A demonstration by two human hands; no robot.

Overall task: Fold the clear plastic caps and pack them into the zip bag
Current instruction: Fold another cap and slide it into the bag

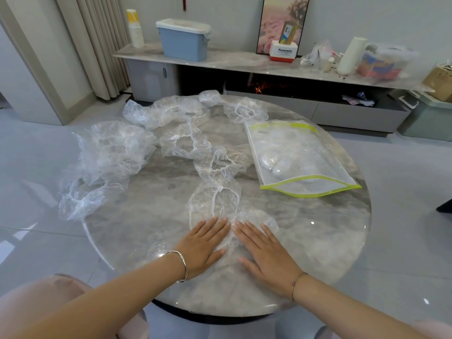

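In the head view, one clear plastic cap (255, 216) is being pressed flat on the worktop (318, 231), near and left of the zip bag (303, 152), by the left hand (203, 243) and right hand (266, 253), both being held open with straight fingers, gripping nothing. Some folded caps (271, 165) seem to be lying inside the bag, while many loose caps (110, 148) are being left spread left of it, so most of the folding is judged outstanding.

On the table (151, 211), the left hand (203, 243) and right hand (266, 250) lie flat side by side at the near edge, on one cap (254, 216). Loose caps (115, 148) spread left and far. The zip bag (305, 155) lies right, with caps inside it.
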